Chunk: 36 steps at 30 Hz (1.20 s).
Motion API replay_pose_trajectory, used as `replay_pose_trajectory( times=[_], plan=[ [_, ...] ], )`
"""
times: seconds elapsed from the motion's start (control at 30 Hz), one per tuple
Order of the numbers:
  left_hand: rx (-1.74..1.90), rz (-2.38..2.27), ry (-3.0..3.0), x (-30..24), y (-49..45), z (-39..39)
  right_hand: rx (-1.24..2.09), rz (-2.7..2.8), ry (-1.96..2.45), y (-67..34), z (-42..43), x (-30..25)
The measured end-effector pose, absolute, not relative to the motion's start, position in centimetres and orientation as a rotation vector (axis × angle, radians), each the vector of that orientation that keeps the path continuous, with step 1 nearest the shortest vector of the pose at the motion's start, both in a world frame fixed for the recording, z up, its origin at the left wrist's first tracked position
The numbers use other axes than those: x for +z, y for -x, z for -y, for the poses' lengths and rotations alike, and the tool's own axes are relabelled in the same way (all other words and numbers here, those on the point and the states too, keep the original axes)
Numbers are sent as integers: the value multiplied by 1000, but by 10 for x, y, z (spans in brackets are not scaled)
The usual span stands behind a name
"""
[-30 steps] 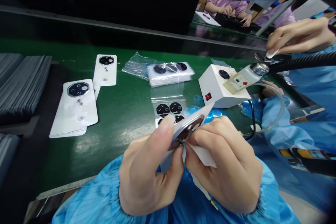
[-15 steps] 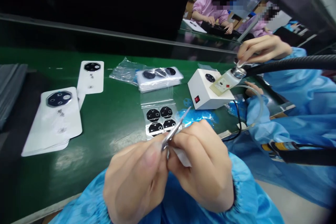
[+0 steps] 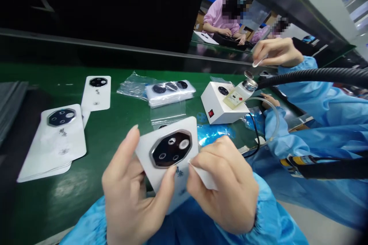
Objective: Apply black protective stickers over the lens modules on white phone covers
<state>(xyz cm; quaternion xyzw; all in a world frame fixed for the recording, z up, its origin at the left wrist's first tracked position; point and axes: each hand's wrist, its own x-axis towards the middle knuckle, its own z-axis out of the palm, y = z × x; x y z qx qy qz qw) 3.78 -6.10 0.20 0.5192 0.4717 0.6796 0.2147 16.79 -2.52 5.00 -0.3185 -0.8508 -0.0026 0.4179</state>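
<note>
Green bench matting [image 3: 99, 134] lies under the work: left fingers [image 3: 169, 174] grip a light, stiff white card [image 3: 145, 153] at lower centre, and right fingers [image 3: 198, 162] pinch a white wipe [image 3: 207, 178] against it. Its glossy lens plate [image 3: 171, 149] looks fragile, so the card's edges seem the safest hold.

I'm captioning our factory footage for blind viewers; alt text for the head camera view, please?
The left hand and right hand hold up a white card bearing a black, silver-rimmed octagonal plate, a white wipe pinched in the right hand. Beyond, more such cards lie on a green workbench.
</note>
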Motion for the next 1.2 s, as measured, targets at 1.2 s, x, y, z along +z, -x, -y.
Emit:
replay_pose_trajectory(
  times=[1.2],
  plan=[
    [1656,-1288,-1222,14,-26,65,98,2222,735,-164,24,57]
  ],
)
